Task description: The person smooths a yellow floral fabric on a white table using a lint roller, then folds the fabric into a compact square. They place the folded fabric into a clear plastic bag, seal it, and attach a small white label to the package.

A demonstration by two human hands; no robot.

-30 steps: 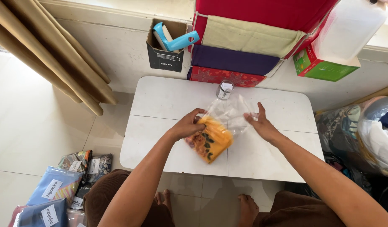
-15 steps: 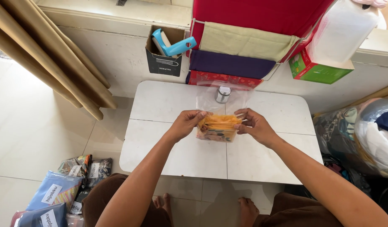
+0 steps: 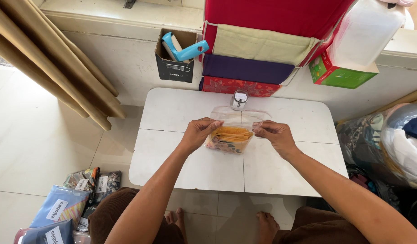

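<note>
Clear plastic bag with folded orange and patterned fabric inside [image 3: 230, 138] lies mid white tabletop [image 3: 181, 158], near small tape roll [image 3: 239, 100].

Left hand [image 3: 197, 134], right hand [image 3: 272, 134]: each grip pinched narrow on bag's open flap, at opposite edges.

Step, judging by pose: closing flap. Next move likely needs flap folded flat and even before pressing it shut.

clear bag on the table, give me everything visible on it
The clear plastic bag lies flat near the middle of the white folding table, open end away from the person. Inside is folded orange cloth over a patterned piece. The left hand and right hand pinch its two sides near the top flap. A small jar stands just behind it.
</note>
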